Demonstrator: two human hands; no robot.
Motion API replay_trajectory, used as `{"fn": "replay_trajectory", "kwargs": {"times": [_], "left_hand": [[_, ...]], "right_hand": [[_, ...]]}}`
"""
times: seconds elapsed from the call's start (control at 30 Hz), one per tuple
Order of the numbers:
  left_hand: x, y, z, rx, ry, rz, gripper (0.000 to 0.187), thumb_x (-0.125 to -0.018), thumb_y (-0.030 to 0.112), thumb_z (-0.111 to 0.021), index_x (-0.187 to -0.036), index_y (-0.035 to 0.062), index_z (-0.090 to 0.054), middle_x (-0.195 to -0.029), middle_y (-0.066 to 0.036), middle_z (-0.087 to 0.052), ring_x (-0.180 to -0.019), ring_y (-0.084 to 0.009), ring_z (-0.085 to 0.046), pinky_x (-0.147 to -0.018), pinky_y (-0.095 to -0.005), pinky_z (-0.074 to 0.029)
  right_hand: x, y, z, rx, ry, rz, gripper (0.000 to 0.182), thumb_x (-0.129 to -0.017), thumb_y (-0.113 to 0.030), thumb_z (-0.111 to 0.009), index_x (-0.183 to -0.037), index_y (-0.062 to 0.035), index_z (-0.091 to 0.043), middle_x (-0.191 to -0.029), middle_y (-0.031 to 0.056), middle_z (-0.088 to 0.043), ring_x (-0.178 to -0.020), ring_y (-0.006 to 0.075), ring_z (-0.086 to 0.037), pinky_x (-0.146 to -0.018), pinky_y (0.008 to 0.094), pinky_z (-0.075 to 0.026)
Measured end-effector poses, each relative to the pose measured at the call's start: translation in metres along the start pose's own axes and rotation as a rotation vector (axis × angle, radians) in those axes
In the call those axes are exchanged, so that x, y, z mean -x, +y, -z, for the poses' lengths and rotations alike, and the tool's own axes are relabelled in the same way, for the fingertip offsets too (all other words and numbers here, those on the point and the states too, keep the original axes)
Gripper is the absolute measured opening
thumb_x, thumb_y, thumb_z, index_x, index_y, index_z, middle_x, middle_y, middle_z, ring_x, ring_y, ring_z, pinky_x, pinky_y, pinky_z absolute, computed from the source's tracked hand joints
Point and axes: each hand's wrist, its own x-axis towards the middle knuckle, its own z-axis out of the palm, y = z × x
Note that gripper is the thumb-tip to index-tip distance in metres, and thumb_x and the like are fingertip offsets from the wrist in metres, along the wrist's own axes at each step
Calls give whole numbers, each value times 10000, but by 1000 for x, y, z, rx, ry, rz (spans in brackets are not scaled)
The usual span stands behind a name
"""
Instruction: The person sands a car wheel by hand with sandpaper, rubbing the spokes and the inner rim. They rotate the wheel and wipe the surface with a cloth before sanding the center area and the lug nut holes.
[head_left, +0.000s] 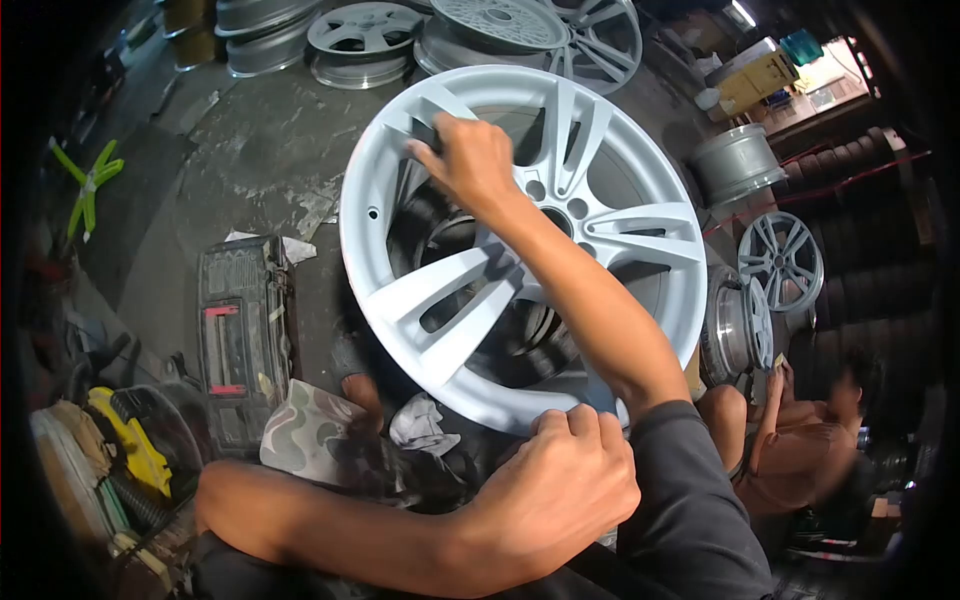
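Observation:
A silver-grey alloy wheel [470,340] with split double spokes fills the middle of the view, its face turned up toward me. My left hand [555,490] is closed at the wheel's near edge, its fingers curled over the lip. Reaching across the wheel's face, my right hand [470,160] is at the far-left spoke, slightly blurred. Its fingers are bent down and the thumb points left. Whatever lies under those fingers is hidden.
More wheels [365,40] stand along the back, with others [780,262] at right. A dark toolbox [245,340] lies left, near a green four-armed lug wrench [88,185]. A grey rag [422,425] is below the wheel. Another person [800,450] crouches at right.

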Motion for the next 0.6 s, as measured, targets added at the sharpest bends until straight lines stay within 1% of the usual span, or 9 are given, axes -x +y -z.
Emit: {"fn": "replay_trajectory", "kwargs": {"times": [0.1,0.17,0.23,0.3,0.33,0.43,0.5,0.57,0.6], "left_hand": [[4,-6,13,-37,-15,13,168,-776,215,-708,-765,54,-665,-745,-33,-566,-750,-171,-593,-607,-301,-432],[4,-6,8,-27,7,22,175,-783,222,-708,-774,49,-677,-754,-37,-578,-752,-173,-595,-606,-301,-434],[4,0,0,-24,11,46,184,-789,228,-708,-783,45,-689,-763,-42,-590,-754,-175,-597,-605,-301,-437],[-3,7,-5,-8,25,35,190,-791,241,-712,-773,52,-712,-765,-42,-607,-753,-177,-599,-608,-300,-444],[-5,8,-5,-34,32,36,194,-786,253,-722,-741,64,-720,-745,-31,-606,-741,-169,-591,-599,-301,-439],[-7,7,-5,-38,11,20,182,-779,245,-724,-710,77,-715,-721,-23,-592,-725,-164,-581,-583,-303,-426],[-1,5,-2,-37,65,71,188,-769,246,-728,-711,68,-718,-722,-27,-590,-713,-158,-571,-570,-298,-414],[3,3,3,-20,-18,79,190,-811,242,-750,-767,64,-798,-736,-72,-664,-740,-214,-643,-625,-363,-509],[3,4,2,-22,-16,84,190,-811,242,-750,-767,64,-798,-736,-72,-664,-740,-214,-643,-625,-363,-509]], "right_hand": [[35,21,28,66,-126,-35,412,-893,-405,-834,-883,-25,-675,-773,206,-713,-754,446,-706,-687,524,-541],[37,27,35,84,-106,-3,388,-870,-380,-852,-894,-43,-662,-826,172,-721,-772,422,-711,-680,515,-532],[21,14,27,55,-11,82,370,-835,-333,-878,-910,-47,-656,-874,123,-651,-830,387,-693,-694,503,-518],[-1,-3,11,30,31,94,379,-833,-327,-879,-941,-33,-666,-906,128,-611,-876,380,-668,-724,503,-518],[-8,-10,5,41,37,115,367,-809,-280,-883,-963,-31,-660,-1018,147,-595,-970,366,-659,-774,507,-548],[1,-3,5,85,59,158,369,-802,-274,-889,-969,-35,-663,-1056,157,-582,-1015,370,-636,-807,503,-547],[24,16,22,147,47,191,381,-816,-296,-897,-953,-21,-671,-1005,149,-561,-997,362,-624,-804,485,-540],[44,26,39,179,-49,84,382,-806,-306,-903,-904,-15,-676,-1011,144,-555,-983,355,-611,-827,479,-534],[40,24,37,176,-49,90,382,-806,-306,-903,-904,-15,-676,-1011,144,-555,-983,355,-611,-827,479,-534]]}}
